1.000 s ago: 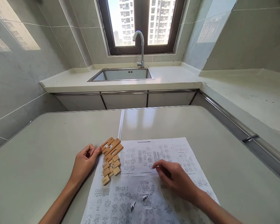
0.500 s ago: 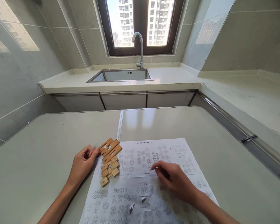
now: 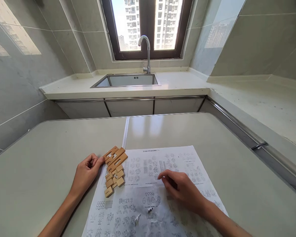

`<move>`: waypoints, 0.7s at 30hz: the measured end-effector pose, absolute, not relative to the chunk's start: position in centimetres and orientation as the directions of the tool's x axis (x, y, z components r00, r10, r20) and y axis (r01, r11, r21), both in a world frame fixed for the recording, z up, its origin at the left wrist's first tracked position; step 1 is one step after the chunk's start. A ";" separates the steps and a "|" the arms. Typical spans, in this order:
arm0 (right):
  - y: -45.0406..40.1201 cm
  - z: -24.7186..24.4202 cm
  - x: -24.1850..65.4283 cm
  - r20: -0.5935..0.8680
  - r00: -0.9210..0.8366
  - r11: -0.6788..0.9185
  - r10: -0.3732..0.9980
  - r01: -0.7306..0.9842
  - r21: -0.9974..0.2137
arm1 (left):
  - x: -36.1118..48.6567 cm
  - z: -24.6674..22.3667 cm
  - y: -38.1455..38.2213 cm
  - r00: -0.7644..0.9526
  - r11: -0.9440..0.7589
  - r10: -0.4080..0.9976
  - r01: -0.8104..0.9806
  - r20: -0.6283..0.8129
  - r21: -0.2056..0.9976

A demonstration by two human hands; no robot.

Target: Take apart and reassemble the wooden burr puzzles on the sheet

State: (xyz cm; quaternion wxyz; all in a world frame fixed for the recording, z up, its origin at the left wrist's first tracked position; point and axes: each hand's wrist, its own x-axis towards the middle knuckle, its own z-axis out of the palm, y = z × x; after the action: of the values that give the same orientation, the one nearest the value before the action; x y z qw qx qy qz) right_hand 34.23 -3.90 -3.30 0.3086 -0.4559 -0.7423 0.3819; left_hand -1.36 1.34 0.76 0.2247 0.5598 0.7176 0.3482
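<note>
At the paper's upper left lies a group of wooden puzzle pieces. Three long slotted wooden pieces (image 3: 115, 159) lie side by side at a slant, some bearing dark printed marks. Below them sit several smaller notched wooden blocks (image 3: 115, 179), placed close together. My left hand (image 3: 87, 169) rests on the table beside the group, fingers curled in, its thumb tip touching the left end of the farthest slotted piece. Over the printed sheet (image 3: 138, 194) is my right hand (image 3: 182, 187), fingers loosely curled and nothing visible in them, apart from the wood.
Small line diagrams cover the sheet, which has two torn spots near its lower middle. The pale table (image 3: 51, 148) has a seam strip (image 3: 125, 131) running away from me. Beyond it are a counter (image 3: 177, 80), a sink (image 3: 128, 80), a faucet (image 3: 148, 54) and a window.
The whole view has shifted very slightly. Both hands and the wooden pieces keep the same places relative to the paper.
</note>
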 end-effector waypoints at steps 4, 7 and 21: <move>-3.9 -3.3 34.1 0.119 -0.392 0.296 0.912 0.432 -0.852 | -1.5 0.7 1.4 -0.270 0.131 0.960 0.652 0.067 0.747; -3.8 -3.4 34.1 0.118 -0.389 0.293 0.914 0.431 -0.853 | -1.6 0.5 1.5 -0.266 0.127 0.962 0.653 0.069 0.746; -3.9 -3.3 34.1 0.116 -0.392 0.295 0.913 0.434 -0.851 | -1.7 0.5 1.5 -0.274 0.145 0.960 0.652 0.054 0.744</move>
State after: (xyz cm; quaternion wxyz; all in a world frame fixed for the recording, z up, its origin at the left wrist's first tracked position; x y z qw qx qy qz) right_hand 34.15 -3.85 -3.27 0.3127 -0.4543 -0.7413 0.3825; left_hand -1.73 1.48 0.51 0.2261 0.5583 0.7220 0.3405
